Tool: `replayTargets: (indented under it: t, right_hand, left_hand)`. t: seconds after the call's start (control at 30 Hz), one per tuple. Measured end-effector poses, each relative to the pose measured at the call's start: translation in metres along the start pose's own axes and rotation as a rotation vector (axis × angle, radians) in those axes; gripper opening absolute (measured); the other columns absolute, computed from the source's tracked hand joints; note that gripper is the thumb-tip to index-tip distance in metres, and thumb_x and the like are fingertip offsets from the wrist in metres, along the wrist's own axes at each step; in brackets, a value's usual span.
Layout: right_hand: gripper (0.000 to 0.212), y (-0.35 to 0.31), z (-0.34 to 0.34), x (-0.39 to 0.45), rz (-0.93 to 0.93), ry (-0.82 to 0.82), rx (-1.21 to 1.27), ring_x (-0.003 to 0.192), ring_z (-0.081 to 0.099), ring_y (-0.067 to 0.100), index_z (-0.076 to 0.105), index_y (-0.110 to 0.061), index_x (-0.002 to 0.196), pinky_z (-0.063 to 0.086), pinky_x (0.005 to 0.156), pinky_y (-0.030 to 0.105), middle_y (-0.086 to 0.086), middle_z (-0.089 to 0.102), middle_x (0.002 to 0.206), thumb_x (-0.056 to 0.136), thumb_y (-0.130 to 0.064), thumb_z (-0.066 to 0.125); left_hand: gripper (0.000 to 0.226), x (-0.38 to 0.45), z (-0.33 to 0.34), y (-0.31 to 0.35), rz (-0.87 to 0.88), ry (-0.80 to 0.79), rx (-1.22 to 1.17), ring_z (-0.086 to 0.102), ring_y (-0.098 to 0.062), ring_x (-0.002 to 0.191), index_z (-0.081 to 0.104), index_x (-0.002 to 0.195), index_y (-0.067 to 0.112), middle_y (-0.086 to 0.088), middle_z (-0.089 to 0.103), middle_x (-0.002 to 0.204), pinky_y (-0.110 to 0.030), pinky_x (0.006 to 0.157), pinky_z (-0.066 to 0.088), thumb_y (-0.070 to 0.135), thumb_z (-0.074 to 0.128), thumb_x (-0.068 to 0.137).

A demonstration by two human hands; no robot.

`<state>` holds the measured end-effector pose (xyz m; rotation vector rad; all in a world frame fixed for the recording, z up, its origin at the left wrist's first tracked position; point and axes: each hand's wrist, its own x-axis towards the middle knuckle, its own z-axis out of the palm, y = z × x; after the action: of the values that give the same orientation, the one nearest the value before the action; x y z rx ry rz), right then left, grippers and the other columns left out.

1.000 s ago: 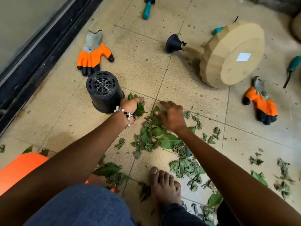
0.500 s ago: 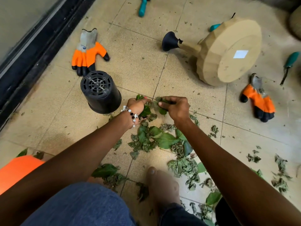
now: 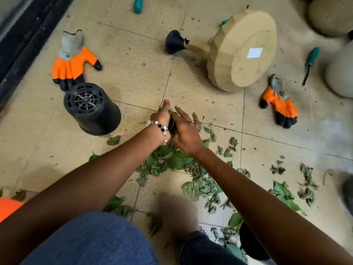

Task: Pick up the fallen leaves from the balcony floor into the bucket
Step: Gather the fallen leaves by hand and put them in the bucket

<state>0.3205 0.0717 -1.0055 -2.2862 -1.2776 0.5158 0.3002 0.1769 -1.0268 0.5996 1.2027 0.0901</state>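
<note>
- at the centre of the tiled floor [image 3: 133, 73], the left hand [image 3: 161, 119] and the right hand [image 3: 186, 131] are seen side by side, touching.
- a small bunch of leaves [image 3: 172, 123] is gripped in the left hand; a beaded bracelet [image 3: 162, 129] is worn on that wrist.
- the right hand is held against the bunch with its fingers loosely spread; nothing is seen to be gripped by it.
- more fallen leaves [image 3: 177, 161] are scattered on the tiles just beneath the wrists and out toward 4 and 5 o'clock.
- an orange rim [image 3: 7, 206], possibly the bucket, is cut off by the edge at 8 o'clock.
- a black pot [image 3: 91, 109] is seen upside down at 9 o'clock of the hands, with an orange glove [image 3: 73, 64] just beyond it at 10 o'clock.
- a tan watering can [image 3: 240, 52] is laid on its side at 1 o'clock.
- a second orange glove [image 3: 280, 104] is found at 3 o'clock.
- a bare foot [image 3: 177, 213], blurred, is planted at 6 o'clock.
</note>
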Motion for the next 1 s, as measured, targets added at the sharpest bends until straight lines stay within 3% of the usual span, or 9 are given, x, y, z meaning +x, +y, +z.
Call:
replayTargets:
  t: [0.07, 0.2, 0.27, 0.37, 0.47, 0.57, 0.77, 0.87, 1.0]
  right_hand:
    - [0.056, 0.019, -0.008, -0.004, -0.027, -0.088, -0.09, 0.146, 0.025, 0.024, 0.04, -0.005, 0.142, -0.002, 0.114, 0.065, 0.014, 0.048, 0.144, 0.086, -0.007, 0.039]
    - [0.033, 0.034, -0.026, -0.01, 0.234, 0.022, 0.655, 0.096, 0.067, 0.032, 0.06, -0.005, 0.122, 0.054, 0.084, 0.049, 0.018, 0.067, 0.111, 0.103, -0.023, 0.041]
    - [0.03, 0.046, -0.034, -0.011, 0.43, 0.265, 0.862, 0.085, 0.069, 0.025, 0.064, 0.0, 0.114, 0.057, 0.071, 0.034, 0.016, 0.07, 0.103, 0.102, -0.02, 0.046]
    - [0.035, 0.083, -0.026, -0.016, 0.568, 0.339, 0.255, 0.1, 0.065, 0.025, 0.06, -0.004, 0.122, 0.052, 0.088, 0.033, 0.013, 0.067, 0.113, 0.097, -0.029, 0.055]
    - [0.057, 0.09, -0.005, -0.018, 0.581, 0.066, -0.125, 0.132, 0.041, 0.038, 0.037, -0.017, 0.143, 0.037, 0.109, 0.045, 0.015, 0.042, 0.145, 0.095, -0.046, 0.047]
    - [0.064, 0.075, 0.014, -0.016, 0.396, -0.114, -0.285, 0.145, 0.007, 0.046, 0.018, -0.024, 0.152, 0.017, 0.117, 0.057, 0.017, 0.007, 0.16, 0.097, -0.029, 0.05]
    - [0.03, 0.073, -0.023, -0.038, 0.179, -0.168, -0.346, 0.108, 0.061, 0.028, 0.062, -0.014, 0.123, 0.055, 0.091, 0.038, 0.014, 0.054, 0.131, 0.093, -0.016, 0.058]
    - [0.023, 0.053, -0.046, -0.067, 0.106, 0.141, -0.282, 0.096, 0.065, 0.027, 0.073, -0.003, 0.096, 0.055, 0.083, 0.038, 0.024, 0.067, 0.106, 0.085, -0.007, 0.054]
    - [0.039, 0.089, -0.065, -0.086, 0.27, 0.002, -0.393, 0.134, 0.037, 0.035, 0.054, -0.007, 0.134, 0.025, 0.108, 0.033, 0.02, 0.042, 0.146, 0.096, -0.01, 0.048]
  left_hand:
    - [0.052, 0.004, 0.005, -0.01, 0.068, 0.051, 0.032, 0.068, -0.028, 0.083, 0.062, 0.099, 0.007, -0.013, 0.069, 0.099, -0.04, 0.073, 0.058, 0.056, 0.067, 0.082]
    - [0.048, -0.003, 0.02, -0.019, 0.136, 0.043, 0.094, 0.059, -0.021, 0.058, 0.058, 0.093, 0.004, -0.01, 0.065, 0.087, -0.027, 0.046, 0.049, 0.05, 0.068, 0.083]
    - [0.062, -0.001, 0.022, -0.021, 0.122, 0.019, 0.109, 0.054, -0.02, 0.046, 0.059, 0.111, 0.0, -0.014, 0.066, 0.091, -0.023, 0.038, 0.04, 0.052, 0.071, 0.08]
    - [0.042, 0.002, 0.017, -0.015, 0.141, 0.001, 0.049, 0.045, -0.016, 0.036, 0.06, 0.096, 0.005, -0.007, 0.059, 0.071, -0.019, 0.038, 0.034, 0.043, 0.072, 0.083]
    - [0.037, 0.008, 0.007, -0.008, 0.196, 0.039, 0.055, 0.043, -0.016, 0.035, 0.058, 0.091, 0.005, -0.006, 0.057, 0.066, -0.018, 0.038, 0.033, 0.039, 0.072, 0.084]
    - [0.042, 0.011, 0.004, -0.009, 0.218, 0.058, 0.072, 0.043, -0.017, 0.035, 0.058, 0.093, 0.003, -0.008, 0.056, 0.068, -0.019, 0.038, 0.033, 0.042, 0.072, 0.083]
    - [0.056, 0.015, 0.005, -0.013, 0.21, 0.063, 0.142, 0.049, -0.017, 0.038, 0.061, 0.105, -0.001, -0.01, 0.061, 0.076, -0.021, 0.037, 0.037, 0.047, 0.074, 0.08]
    - [0.049, 0.013, 0.011, -0.015, 0.2, 0.039, 0.177, 0.049, -0.017, 0.041, 0.063, 0.102, 0.003, -0.007, 0.061, 0.072, -0.02, 0.037, 0.037, 0.046, 0.073, 0.081]
    - [0.04, 0.01, 0.024, -0.026, 0.199, 0.002, 0.241, 0.046, -0.013, 0.032, 0.063, 0.092, 0.007, -0.004, 0.059, 0.065, -0.019, 0.037, 0.036, 0.046, 0.07, 0.085]
